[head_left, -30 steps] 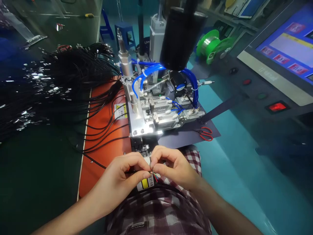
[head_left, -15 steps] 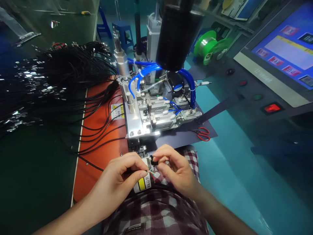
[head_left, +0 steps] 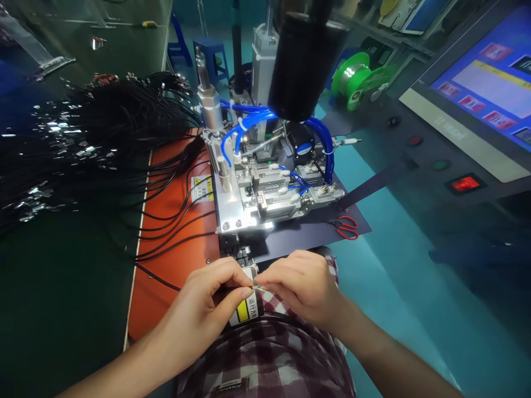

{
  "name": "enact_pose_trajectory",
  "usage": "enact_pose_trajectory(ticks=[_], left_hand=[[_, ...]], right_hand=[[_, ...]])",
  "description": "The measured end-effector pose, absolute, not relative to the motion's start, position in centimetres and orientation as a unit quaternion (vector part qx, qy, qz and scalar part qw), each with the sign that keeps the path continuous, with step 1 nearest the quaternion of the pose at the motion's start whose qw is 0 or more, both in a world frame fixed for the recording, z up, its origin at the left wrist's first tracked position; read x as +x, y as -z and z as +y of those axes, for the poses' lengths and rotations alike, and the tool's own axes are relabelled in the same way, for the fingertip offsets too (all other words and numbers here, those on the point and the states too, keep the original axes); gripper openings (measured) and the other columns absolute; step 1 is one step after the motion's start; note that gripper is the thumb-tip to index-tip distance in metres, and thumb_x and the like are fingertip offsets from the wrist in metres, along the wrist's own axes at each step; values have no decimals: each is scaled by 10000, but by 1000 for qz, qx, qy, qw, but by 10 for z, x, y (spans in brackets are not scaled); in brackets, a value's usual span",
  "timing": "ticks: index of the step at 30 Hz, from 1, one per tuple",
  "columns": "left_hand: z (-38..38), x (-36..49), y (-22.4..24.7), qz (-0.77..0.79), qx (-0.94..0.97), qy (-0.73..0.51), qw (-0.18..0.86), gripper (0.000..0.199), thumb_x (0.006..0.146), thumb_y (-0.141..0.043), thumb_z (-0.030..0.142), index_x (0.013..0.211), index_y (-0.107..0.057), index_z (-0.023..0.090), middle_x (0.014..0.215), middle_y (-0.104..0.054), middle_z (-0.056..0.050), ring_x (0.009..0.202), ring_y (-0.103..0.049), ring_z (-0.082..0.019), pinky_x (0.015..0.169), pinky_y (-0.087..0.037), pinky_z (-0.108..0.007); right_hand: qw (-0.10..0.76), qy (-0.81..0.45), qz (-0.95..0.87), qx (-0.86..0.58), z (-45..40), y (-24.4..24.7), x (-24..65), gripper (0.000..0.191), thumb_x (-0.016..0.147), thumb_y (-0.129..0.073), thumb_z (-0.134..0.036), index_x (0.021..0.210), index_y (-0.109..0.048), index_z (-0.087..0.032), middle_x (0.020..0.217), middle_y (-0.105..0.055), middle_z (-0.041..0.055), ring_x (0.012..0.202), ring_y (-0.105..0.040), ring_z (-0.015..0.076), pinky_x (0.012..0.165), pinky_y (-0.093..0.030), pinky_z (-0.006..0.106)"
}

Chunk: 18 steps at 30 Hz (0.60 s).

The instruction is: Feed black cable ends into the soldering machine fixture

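Just in front of my lap, my left hand [head_left: 203, 301] pinches the end of a cable between thumb and forefinger. Thin coloured wires [head_left: 260, 289] fan out from that pinch to the right. On those wires my right hand [head_left: 305, 284] closes thumb and fingertips; which strands it grips is partly hidden by the fingers. A black cable [head_left: 160, 282] runs over the orange board towards my left hand. Below the hands shows a white and yellow label [head_left: 244, 311] on the machine's near end.
Beyond the hands stands a metal machine [head_left: 236, 210] with blue air tubes [head_left: 329, 157]. Bundled black cables [head_left: 124, 110] cover the left bench. Red-handled snips [head_left: 347, 227] lie on the dark plate. A control panel [head_left: 464, 130] stands at right, a green spool [head_left: 352, 80] behind.
My right hand has moved slightly left and down, its fingers closing onto the coloured wires. My left hand keeps its pinch. The whole view has shifted a little.
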<state>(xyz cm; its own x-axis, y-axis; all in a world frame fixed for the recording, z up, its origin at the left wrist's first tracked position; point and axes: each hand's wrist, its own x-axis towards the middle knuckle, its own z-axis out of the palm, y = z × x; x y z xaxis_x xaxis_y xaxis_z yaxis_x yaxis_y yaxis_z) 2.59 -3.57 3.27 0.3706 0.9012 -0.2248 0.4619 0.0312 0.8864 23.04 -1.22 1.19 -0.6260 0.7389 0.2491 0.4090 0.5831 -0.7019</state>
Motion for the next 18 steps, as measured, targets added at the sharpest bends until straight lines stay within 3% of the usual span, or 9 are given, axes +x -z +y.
enact_pose_trajectory(ticks=[3,6,8,11,18], left_hand=[[-36,27,-28,529,654,-223,494,144,878,-498,265,767,-559,196,752,-570,-2,685,-514,-141,604,-387,-241],[-36,27,-25,550,623,-238,502,130,881,-495,270,789,-556,199,721,-549,8,650,-499,-130,552,-373,-220],[-37,27,-23,559,598,-247,518,130,884,-492,285,801,-549,202,689,-529,16,624,-488,-124,508,-353,-204],[-37,27,-21,566,571,-252,538,143,881,-501,321,807,-537,205,657,-504,27,583,-462,-111,468,-329,-188],[-31,26,-26,564,530,-264,575,141,863,-524,315,798,-542,192,656,-498,35,551,-435,-89,455,-336,-169]], right_hand=[[282,-333,-824,-361,-12,-6,232,189,907,-497,-259,897,-684,-234,771,-723,15,661,-622,153,628,-377,289],[359,-441,-703,-427,-19,4,227,210,920,-459,-250,975,-660,-228,820,-698,25,662,-620,148,636,-437,283],[391,-497,-617,-469,-28,9,219,129,873,-540,-240,917,-660,-222,786,-670,10,613,-598,133,596,-457,262],[393,-531,-568,-491,-39,12,204,21,772,-666,-222,786,-655,-210,723,-639,-4,617,-570,134,583,-456,251],[390,-526,-572,-494,-34,7,190,113,822,-600,-208,717,-632,-183,702,-619,17,646,-550,142,601,-441,265]])
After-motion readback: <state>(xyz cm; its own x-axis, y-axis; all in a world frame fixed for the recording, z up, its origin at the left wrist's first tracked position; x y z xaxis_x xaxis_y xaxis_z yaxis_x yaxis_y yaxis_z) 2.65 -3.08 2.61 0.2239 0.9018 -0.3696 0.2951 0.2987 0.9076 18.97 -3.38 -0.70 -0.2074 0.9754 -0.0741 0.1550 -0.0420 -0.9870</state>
